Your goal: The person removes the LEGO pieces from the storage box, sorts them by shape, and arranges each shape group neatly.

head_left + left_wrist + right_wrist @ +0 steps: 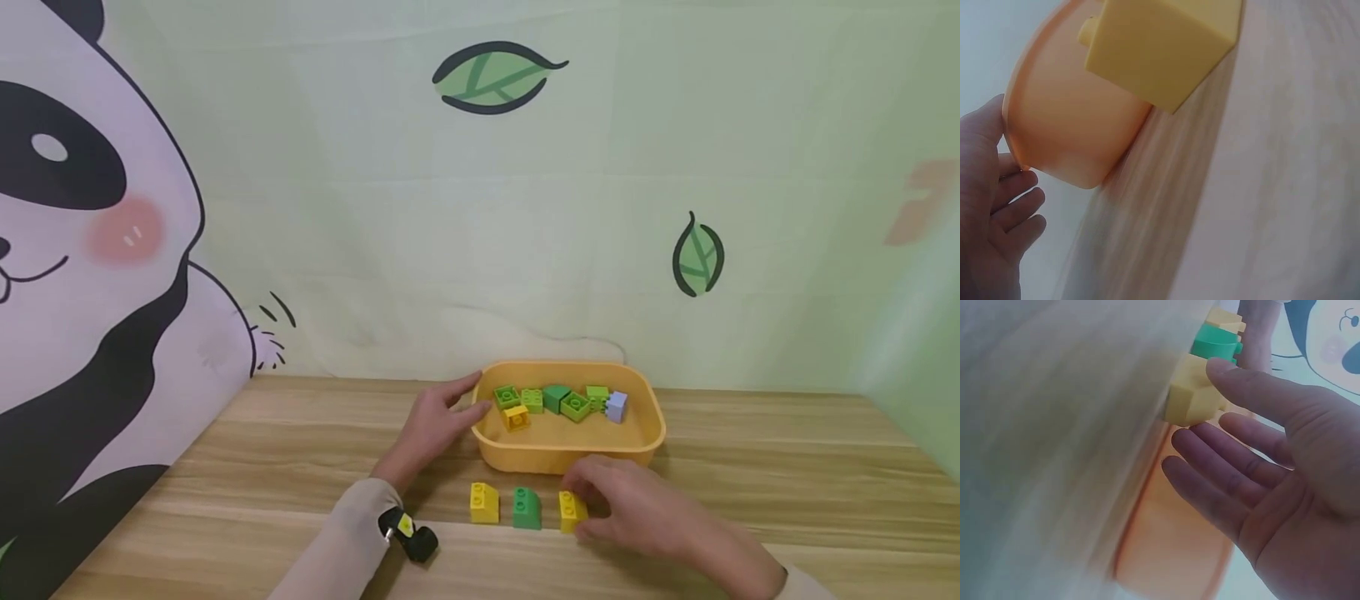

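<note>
At far left, printed on the backdrop (337,208), a panda (82,208), apparently just decoration. Next, the left hand (427,425) at the left end of the yellow-orange tray (525,458), thumb over the rim and index along the outside, seemingly holding that end against sliding. Just in front of the tray, free of any hand, the left yellow slope brick (484,503), studs up, slope toward the right; inside the tray, loose green and lime bricks (575,406) with one orange-yellow brick (516,417), walled in and so kept from scattering. Then, spaced apart in the same row, the green slope brick (527,508), turned alike, perhaps for an even line. Third along, the right yellow slope brick (570,511), likewise turned; farther back in the tray, a lilac brick (617,406). Finally, the right hand (637,504), thumb and index bent round this third brick, other fingers spread free, likely to spare its neighbours a knock; firmness of pinch, cannot tell
</note>
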Tool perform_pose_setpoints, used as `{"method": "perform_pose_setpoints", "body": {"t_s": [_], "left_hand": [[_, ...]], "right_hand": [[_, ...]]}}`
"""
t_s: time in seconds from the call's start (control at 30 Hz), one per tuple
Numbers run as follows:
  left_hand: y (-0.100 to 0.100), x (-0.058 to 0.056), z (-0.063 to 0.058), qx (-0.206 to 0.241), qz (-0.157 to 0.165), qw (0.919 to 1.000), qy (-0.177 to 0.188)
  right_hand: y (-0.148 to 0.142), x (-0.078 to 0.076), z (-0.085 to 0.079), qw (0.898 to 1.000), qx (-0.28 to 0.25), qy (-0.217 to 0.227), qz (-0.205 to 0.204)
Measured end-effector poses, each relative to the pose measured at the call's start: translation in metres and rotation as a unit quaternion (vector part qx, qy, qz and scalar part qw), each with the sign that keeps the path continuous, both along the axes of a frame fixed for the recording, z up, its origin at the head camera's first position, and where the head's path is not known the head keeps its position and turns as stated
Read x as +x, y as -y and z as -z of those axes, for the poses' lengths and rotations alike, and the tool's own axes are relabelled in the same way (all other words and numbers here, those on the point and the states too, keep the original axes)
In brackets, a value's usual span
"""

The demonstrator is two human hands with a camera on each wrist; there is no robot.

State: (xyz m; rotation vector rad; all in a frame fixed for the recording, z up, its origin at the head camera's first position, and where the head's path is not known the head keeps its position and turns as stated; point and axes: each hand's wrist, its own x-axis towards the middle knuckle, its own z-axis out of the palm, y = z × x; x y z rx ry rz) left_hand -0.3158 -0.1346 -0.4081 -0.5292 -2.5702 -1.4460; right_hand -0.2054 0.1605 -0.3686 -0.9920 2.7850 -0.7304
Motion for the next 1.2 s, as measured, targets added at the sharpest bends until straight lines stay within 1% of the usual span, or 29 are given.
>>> {"method": "perform_pose_setpoints", "body": {"t_s": [0.23, 0.37, 0.63, 0.73, 0.87, 1.03, 1.2], "left_hand": [[-0.001, 0.002, -0.001, 0.009, 0.000, 1.0000, -0.002], [-0.001, 0.002, -0.001, 0.010, -0.001, 0.9999, -0.004], [0.000, 0.002, 0.000, 0.006, 0.003, 0.9999, -0.008], [-0.001, 0.001, 0.000, 0.007, 0.002, 1.0000, -0.005], [-0.002, 0.001, -0.001, 0.007, 0.002, 1.0000, -0.003], [-0.003, 0.002, -0.002, 0.010, -0.001, 0.9999, 0.003], [-0.001, 0.001, 0.000, 0.009, -0.003, 1.0000, 0.002]], "right_hand": [[-0.003, 0.002, -0.015, 1.000, -0.019, 0.016, 0.008], [-0.007, 0.003, -0.026, 0.999, -0.043, 0.010, 0.009], [-0.018, -0.001, -0.042, 0.992, -0.114, -0.047, -0.010], [-0.021, -0.005, -0.047, 0.990, -0.122, -0.064, -0.005], [-0.023, -0.014, -0.053, 0.990, -0.126, -0.068, 0.013], [-0.023, -0.029, -0.057, 0.989, -0.127, -0.070, 0.029], [-0.019, -0.045, -0.059, 0.990, -0.122, -0.070, 0.030]]}}
